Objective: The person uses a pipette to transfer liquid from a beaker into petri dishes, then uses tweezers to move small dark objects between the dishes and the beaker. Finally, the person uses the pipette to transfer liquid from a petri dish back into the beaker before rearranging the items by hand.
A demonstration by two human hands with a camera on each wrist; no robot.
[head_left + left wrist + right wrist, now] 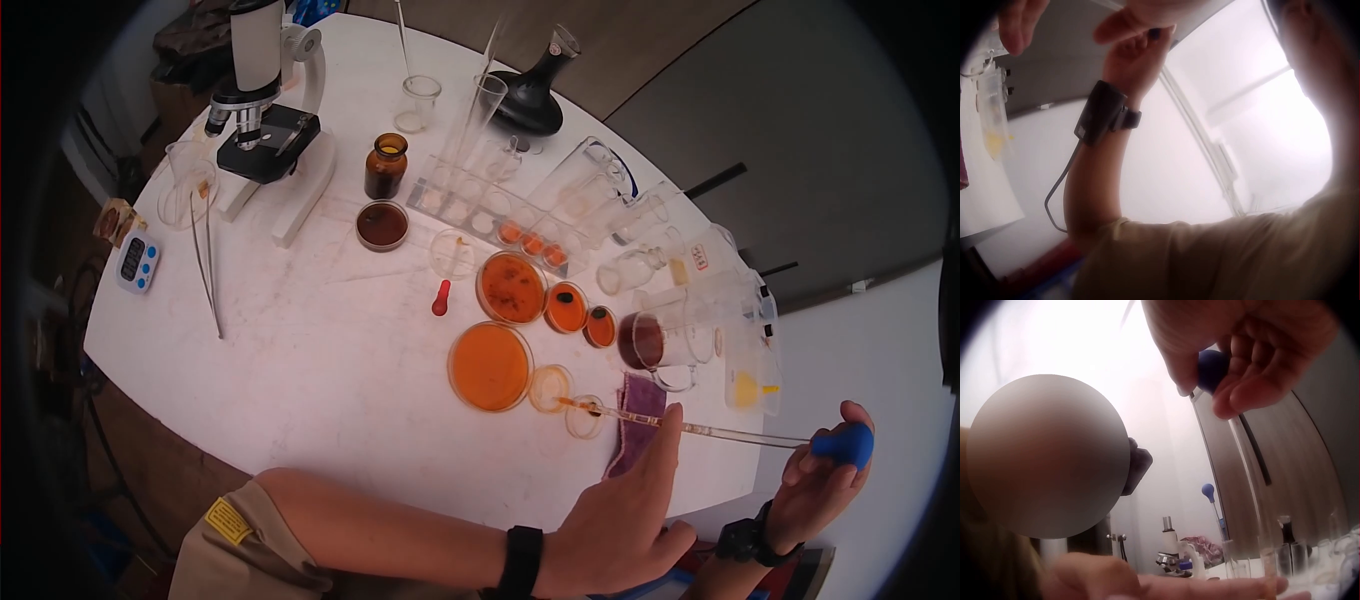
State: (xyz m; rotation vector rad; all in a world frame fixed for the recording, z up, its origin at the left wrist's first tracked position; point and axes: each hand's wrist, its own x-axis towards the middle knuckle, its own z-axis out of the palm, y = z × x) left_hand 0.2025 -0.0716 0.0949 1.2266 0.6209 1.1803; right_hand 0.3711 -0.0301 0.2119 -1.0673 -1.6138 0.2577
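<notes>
A long glass pipette (720,432) slants across the table's right side, orange liquid near its tip, which lies over the rim of a small pale-orange dish (550,389). My right hand (822,492) grips its blue bulb (843,446); the right wrist view also shows the right hand (1250,353) curled round the bulb (1213,371). My left hand (622,515) is under the pipette, its index finger straight and at the glass; contact is unclear. A small clear dish (584,427) with a dark spot lies beneath the pipette. In the left wrist view, the right hand (1138,65) is partly hidden.
Orange dishes (490,366), a purple cloth (641,398) and a glass jug (686,340) surround the pipette's tip. Farther off stand a tube rack (470,212), a brown bottle (386,168) and a microscope (268,140). Tweezers (206,270) and a timer (138,262) lie left.
</notes>
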